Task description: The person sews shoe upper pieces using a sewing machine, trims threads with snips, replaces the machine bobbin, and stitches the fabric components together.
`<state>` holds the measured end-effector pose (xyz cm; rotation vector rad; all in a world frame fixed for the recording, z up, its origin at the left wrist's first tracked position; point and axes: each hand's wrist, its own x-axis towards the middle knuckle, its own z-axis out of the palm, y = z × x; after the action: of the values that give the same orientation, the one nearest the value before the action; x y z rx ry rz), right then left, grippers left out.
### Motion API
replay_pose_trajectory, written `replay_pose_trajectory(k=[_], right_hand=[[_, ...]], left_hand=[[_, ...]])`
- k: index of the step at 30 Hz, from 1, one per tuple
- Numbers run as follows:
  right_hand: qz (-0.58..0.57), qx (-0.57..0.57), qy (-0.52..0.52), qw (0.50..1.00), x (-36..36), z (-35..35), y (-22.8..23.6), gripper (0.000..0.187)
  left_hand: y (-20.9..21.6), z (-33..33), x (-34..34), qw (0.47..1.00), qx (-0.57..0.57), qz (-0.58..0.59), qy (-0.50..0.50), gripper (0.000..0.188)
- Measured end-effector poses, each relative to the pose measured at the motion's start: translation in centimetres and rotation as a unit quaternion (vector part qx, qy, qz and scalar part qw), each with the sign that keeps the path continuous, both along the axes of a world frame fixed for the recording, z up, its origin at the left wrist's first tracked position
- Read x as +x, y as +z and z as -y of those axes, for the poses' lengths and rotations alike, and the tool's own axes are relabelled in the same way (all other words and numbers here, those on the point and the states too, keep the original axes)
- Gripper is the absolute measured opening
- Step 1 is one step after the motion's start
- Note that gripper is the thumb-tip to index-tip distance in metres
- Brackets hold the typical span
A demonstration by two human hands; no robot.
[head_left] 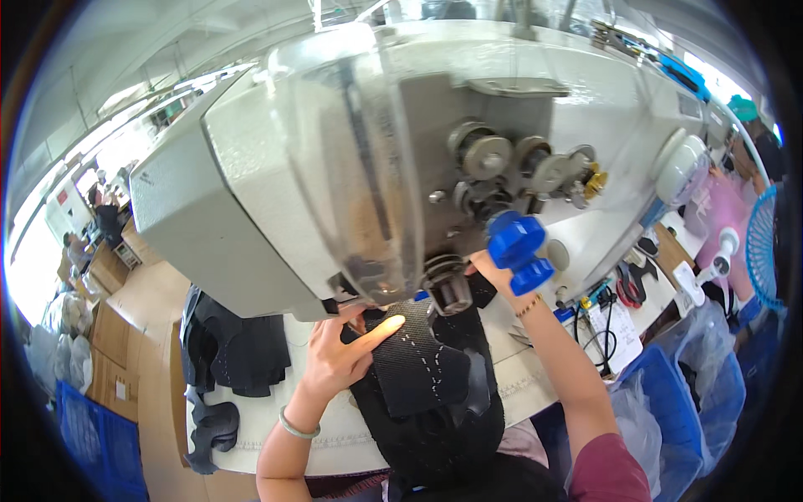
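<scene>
A large white sewing machine [251,142] fills the upper view, with metal tension discs, a blue knob [517,247] and a clear plastic guard [355,192] in front. Black fabric [422,368] with rows of white stitches lies below its head. My left hand [339,356] rests at the fabric's left edge, one finger stretched over the cloth and the others partly hidden under the machine. Beyond the fabric's right side, my right hand [495,274] reaches behind the blue knob; most of its fingers are hidden, so what they touch cannot be seen.
Dark fabric pieces [238,343] lie on the table's left side. To the right are scissors [633,283], a black cable [604,339] and a white paper [619,335]. Blue crates [669,418] with plastic bags stand lower right, near a blue fan [763,251]. People work far left.
</scene>
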<state>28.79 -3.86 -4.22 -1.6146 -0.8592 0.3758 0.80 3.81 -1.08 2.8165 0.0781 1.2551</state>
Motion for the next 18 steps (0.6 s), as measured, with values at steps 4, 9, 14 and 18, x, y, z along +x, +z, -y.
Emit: replay_pose_trajectory(k=[4, 9, 14, 18], right_hand=[[0.028, 0.022, -0.003, 0.999, 0.2, 2.2, 2.2, 0.037], [0.340, 0.105, -0.155, 0.921, 1.0, 5.7, 2.8, 0.024], [-0.261, 0.173, 0.138, 0.940, -6.9, 17.4, 7.4, 0.035], [-0.557, 0.129, 0.202, 0.795, -12.5, 21.7, 2.3, 0.050]], left_hand=[[-1.0, -0.2, 0.0, 1.000, 0.004, 0.023, 0.002, 0.057], [-0.4, 1.6, 1.2, 0.989, -0.140, 0.037, -0.033, 0.043], [-2.0, -0.1, -1.6, 0.907, -0.404, 0.000, -0.120, 0.037], [-3.7, 0.3, -3.4, 0.848, -0.467, 0.110, -0.227, 0.018]])
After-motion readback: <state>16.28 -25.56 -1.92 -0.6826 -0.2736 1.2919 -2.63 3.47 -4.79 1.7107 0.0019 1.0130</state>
